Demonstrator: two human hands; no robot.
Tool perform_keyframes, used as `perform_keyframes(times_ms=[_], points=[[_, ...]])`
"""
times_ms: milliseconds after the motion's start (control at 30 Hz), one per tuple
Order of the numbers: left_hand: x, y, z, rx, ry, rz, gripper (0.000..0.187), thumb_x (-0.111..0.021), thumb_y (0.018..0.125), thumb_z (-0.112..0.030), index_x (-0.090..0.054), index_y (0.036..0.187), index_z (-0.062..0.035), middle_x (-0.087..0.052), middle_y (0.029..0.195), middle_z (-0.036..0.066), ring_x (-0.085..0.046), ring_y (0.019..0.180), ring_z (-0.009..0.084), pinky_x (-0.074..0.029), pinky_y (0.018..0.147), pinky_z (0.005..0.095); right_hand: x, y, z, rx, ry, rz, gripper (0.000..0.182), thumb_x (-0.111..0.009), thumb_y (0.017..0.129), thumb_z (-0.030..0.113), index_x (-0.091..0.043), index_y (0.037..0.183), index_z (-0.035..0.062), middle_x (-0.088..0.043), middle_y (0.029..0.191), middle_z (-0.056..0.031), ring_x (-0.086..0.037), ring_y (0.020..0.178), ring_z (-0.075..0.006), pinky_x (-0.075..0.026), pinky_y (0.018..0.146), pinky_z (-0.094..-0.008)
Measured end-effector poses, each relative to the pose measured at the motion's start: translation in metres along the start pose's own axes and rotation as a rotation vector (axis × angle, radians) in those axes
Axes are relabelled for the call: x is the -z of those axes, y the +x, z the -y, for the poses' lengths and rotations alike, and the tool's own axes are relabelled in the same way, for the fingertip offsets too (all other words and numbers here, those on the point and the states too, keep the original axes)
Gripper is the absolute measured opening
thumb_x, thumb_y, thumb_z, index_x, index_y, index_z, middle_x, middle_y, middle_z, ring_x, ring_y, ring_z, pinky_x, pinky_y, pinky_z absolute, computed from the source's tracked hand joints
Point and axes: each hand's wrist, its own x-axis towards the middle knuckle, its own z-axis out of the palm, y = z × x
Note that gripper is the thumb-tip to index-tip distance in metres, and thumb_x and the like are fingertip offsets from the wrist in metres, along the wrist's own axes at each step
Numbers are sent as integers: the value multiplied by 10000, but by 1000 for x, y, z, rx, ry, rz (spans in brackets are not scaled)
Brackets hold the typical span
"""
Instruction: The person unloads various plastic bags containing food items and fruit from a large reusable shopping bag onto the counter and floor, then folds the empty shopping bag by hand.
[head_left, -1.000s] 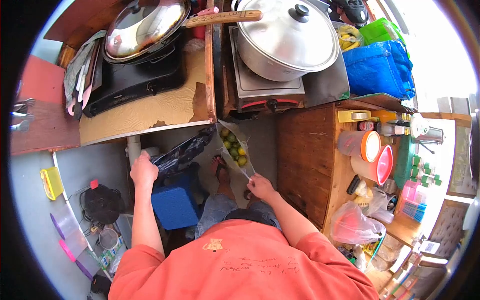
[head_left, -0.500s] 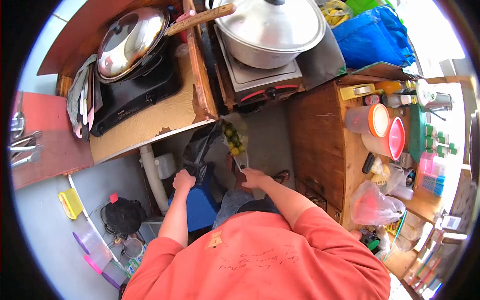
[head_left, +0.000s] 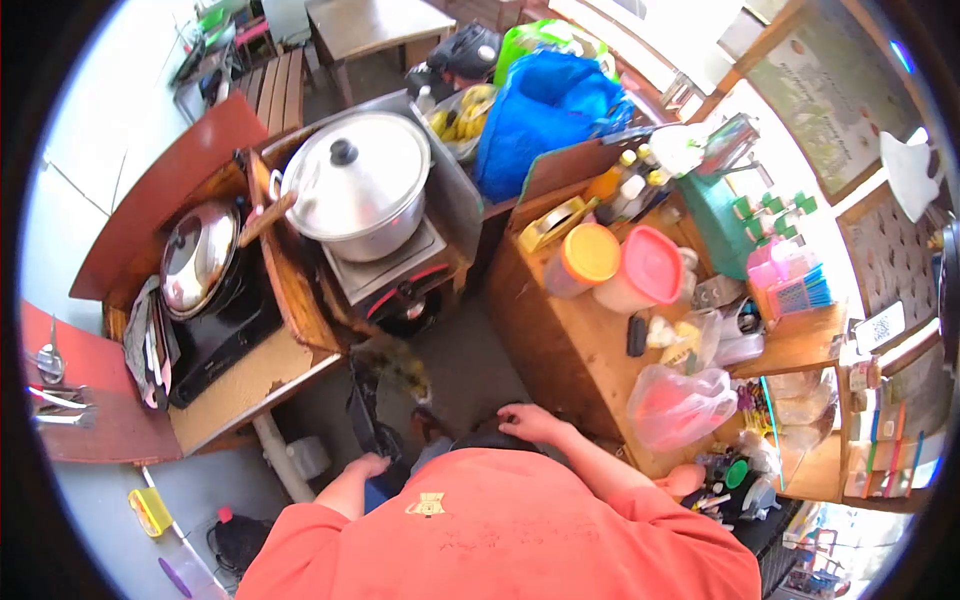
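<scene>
My left hand (head_left: 368, 466) is closed on the top of a black plastic bag (head_left: 372, 425), low in front of my body. Just beyond the black bag is a clear plastic bag of small green and yellow citrus fruits (head_left: 398, 368), smeared by motion. To the right, my right hand (head_left: 532, 424) is over my dark clothing near the wooden cabinet, apart from both bags. Its fingers are loosely bent, and nothing shows in them.
A large lidded pot (head_left: 355, 190) stands on a stove ahead. A lidded wok (head_left: 200, 262) sits to its left on a black stove. On the cabinet at right are lidded tubs (head_left: 640, 268) and a plastic bag (head_left: 680, 408). A blue bag (head_left: 540, 120) stands behind.
My right hand has let go of the clear fruit bag and moved right. My left hand keeps the black bag, now lower in view. My view has shifted up and right.
</scene>
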Motion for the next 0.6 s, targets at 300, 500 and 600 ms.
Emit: perform_keyframes(times_ms=[300, 500, 600], points=[[-6, -89, -42, 146, -396, 18, 698, -487, 1002, -568, -619, 1333, 32, -605, 1402, 175, -600, 1250, 336, -530, 975, 498, 137, -111, 45, 176, 107, -153, 513, -687, 945, 335, -596, 1375, 71, -651, 1322, -196, -640, 1193, -333, -514, 1016, -435], [33, -124, -70, 56, -432, -75, 618, -528, 993, -528, -690, 1220, 23, -693, 1220, 193, -683, 1042, 336, -555, 907, 477, 168, -163, 23, 239, 326, -513, 444, -715, 942, 258, -634, 1331, 61, -702, 1236, -134, -678, 1115, -255, -533, 965, -369], [93, -145, -139, -94, -377, -132, 583, -548, 988, -508, -725, 1164, 18, -737, 1128, 203, -725, 938, 336, -568, 872, 467, 161, -177, 2, 251, 595, -591, 380, -707, 953, 181, -654, 1308, 56, -721, 1192, -90, -679, 1077, -178, -534, 954, -328]])
